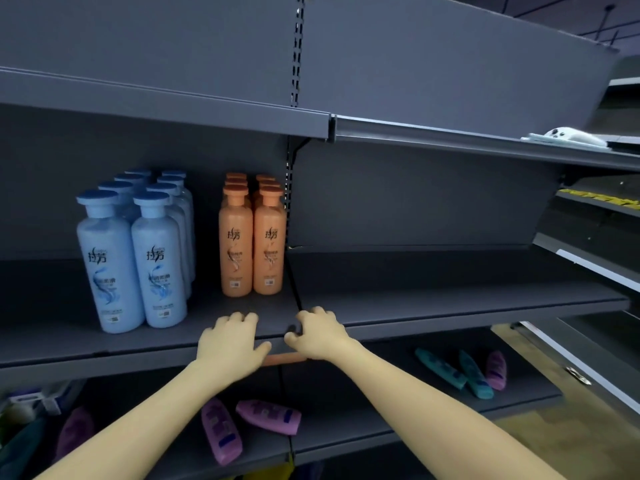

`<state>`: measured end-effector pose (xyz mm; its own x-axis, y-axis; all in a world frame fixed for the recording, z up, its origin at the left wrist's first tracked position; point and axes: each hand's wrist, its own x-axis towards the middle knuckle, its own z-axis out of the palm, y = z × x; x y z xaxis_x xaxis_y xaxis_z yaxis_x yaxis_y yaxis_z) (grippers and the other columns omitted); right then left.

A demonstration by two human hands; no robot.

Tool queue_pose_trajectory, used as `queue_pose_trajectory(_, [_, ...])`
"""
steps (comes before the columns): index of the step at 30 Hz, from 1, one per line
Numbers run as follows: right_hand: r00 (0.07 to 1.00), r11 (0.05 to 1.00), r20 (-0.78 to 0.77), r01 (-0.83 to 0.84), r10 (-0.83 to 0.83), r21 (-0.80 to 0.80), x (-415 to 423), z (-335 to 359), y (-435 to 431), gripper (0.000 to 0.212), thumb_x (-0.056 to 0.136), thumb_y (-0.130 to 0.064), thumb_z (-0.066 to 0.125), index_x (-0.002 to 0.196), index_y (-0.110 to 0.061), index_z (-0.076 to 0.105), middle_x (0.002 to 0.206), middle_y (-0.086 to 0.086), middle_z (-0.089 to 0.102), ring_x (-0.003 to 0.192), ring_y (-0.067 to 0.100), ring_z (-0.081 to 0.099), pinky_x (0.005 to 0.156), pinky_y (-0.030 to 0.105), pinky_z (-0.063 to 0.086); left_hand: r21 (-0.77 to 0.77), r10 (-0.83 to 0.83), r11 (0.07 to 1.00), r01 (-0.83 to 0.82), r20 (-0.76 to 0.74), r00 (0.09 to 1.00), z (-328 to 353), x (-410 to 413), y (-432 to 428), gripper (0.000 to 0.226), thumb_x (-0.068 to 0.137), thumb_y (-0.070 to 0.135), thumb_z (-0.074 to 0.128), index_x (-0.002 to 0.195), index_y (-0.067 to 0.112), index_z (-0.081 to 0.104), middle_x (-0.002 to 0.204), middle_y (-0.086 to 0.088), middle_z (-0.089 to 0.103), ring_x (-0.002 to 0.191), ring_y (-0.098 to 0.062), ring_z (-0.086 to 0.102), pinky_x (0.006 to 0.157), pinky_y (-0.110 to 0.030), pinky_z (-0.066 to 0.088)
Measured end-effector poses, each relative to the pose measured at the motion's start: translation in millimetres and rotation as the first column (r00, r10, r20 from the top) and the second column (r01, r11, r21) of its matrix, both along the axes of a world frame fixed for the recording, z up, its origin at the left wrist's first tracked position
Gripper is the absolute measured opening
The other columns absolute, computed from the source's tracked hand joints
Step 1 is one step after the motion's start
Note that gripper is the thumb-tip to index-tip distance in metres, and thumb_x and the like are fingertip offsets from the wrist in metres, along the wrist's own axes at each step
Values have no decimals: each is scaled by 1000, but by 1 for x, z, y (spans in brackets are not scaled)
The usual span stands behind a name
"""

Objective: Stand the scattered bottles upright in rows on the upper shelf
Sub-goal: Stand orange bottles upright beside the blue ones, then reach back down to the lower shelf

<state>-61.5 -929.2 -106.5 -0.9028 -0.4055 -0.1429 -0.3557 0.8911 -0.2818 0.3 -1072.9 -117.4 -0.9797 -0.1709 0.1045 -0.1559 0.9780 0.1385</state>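
Several light blue bottles (110, 258) stand upright in two rows on the left of the middle shelf (450, 289). To their right, orange bottles (252, 244) stand in two rows. On the lower shelf (346, 427) lie loose purple bottles (221, 431), (268, 417) and, at the right, two teal bottles (440, 368) beside a purple one (496, 370). My left hand (232, 341) and my right hand (318, 334) rest side by side on the middle shelf's front edge. Their fingers are loosely curled on the board and hold nothing.
A thin orange strip (287, 359) sits on the shelf's front lip between my hands. Another purple bottle (74, 431) and a teal one (17, 448) lie at the lower left. A white object (571, 136) lies on the top shelf at the right. A further rack stands at the far right.
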Motion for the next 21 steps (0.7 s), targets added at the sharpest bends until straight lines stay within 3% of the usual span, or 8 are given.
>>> queue_pose_trajectory(11, [999, 995, 7, 48, -49, 86, 59, -9, 59, 53, 94, -44, 45, 138, -14, 41, 137, 13, 39, 128, 34, 34, 101, 47, 35, 9, -21, 1000, 22, -39, 999, -7, 56, 49, 52, 91, 50, 45, 134, 20, 39, 132, -2, 47, 120, -23, 47, 87, -34, 44])
queue_pose_trajectory(21, [998, 994, 29, 55, -58, 95, 89, -24, 88, 54, 94, -42, 47, 139, -13, 41, 141, 13, 37, 130, 34, 32, 103, 47, 34, -2, -65, 998, 65, 11, 998, -21, 80, 86, 55, 91, 49, 45, 137, 18, 38, 132, -4, 46, 120, -24, 47, 88, -34, 43])
